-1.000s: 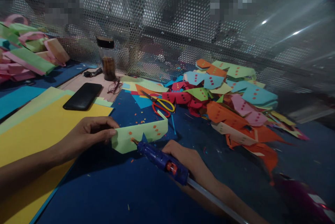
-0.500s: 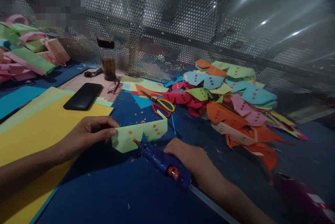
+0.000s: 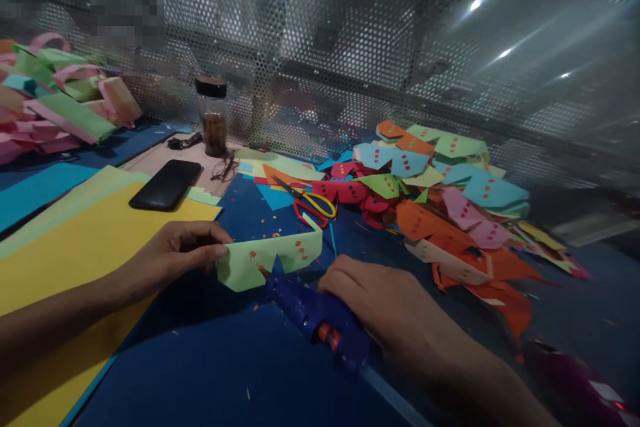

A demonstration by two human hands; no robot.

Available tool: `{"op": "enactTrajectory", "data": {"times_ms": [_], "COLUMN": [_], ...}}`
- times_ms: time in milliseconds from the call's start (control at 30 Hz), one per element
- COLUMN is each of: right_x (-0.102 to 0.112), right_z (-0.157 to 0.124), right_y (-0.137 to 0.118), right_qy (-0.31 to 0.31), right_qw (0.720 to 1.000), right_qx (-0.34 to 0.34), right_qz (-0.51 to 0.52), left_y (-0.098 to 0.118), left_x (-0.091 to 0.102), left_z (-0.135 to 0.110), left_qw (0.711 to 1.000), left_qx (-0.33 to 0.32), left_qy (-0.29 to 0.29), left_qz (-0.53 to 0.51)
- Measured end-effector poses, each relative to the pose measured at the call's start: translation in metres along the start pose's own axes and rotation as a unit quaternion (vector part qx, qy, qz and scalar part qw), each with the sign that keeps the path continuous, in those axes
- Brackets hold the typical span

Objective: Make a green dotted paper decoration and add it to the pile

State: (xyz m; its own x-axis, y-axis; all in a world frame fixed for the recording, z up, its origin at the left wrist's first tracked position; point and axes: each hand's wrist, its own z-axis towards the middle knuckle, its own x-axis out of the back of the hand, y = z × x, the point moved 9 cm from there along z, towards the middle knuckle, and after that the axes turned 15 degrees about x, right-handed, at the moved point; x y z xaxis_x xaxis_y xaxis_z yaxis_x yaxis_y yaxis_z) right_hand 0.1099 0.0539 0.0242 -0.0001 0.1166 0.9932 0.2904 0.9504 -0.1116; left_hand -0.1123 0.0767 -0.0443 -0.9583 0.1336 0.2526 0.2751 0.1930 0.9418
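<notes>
My left hand (image 3: 187,250) pinches the left end of a folded light-green paper strip (image 3: 270,257) between thumb and fingers. Small orange paper squares dot the strip's face, and a notch is cut in its lower edge. Wrapped round a dark blue glue gun (image 3: 317,320) is my right hand (image 3: 375,294). The gun's nozzle points up and left, at or very near the strip's face beside a square; whether it touches I cannot tell. A clear glue stick (image 3: 395,397) sticks out from its back end. Red-and-yellow scissors (image 3: 313,204) lie just behind the strip.
A black phone (image 3: 166,184) rests on yellow paper sheets (image 3: 100,247). Behind it stand a lidded jar (image 3: 214,117) and glasses (image 3: 225,167). Coloured paper cut-outs (image 3: 435,207) pile up at right, paper loops (image 3: 60,94) at far left. A perforated metal panel (image 3: 300,80) closes off the back.
The view has shifted slightly, moving the scene a little to the right. My left hand keeps its pinch on the strip, and the nozzle stays beside nearly the same spot.
</notes>
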Motion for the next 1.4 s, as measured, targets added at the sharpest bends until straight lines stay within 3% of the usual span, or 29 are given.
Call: {"op": "enactTrajectory", "data": {"times_ms": [433, 1400], "right_x": [-0.0010, -0.0065], "right_z": [0.0030, 0.0045], "right_y": [-0.0045, -0.0035], "right_qy": [0.022, -0.012], "right_qw": [0.999, 0.999], "right_qx": [0.014, 0.008], "right_qz": [-0.034, -0.035], "left_y": [-0.0059, 0.0024], "left_x": [0.0001, -0.0043], "left_z": [0.0015, -0.0019], "left_qw": [1.000, 1.000], "left_qx": [-0.001, -0.005], "left_qy": [-0.004, -0.015], "left_qz": [-0.024, -0.009]}}
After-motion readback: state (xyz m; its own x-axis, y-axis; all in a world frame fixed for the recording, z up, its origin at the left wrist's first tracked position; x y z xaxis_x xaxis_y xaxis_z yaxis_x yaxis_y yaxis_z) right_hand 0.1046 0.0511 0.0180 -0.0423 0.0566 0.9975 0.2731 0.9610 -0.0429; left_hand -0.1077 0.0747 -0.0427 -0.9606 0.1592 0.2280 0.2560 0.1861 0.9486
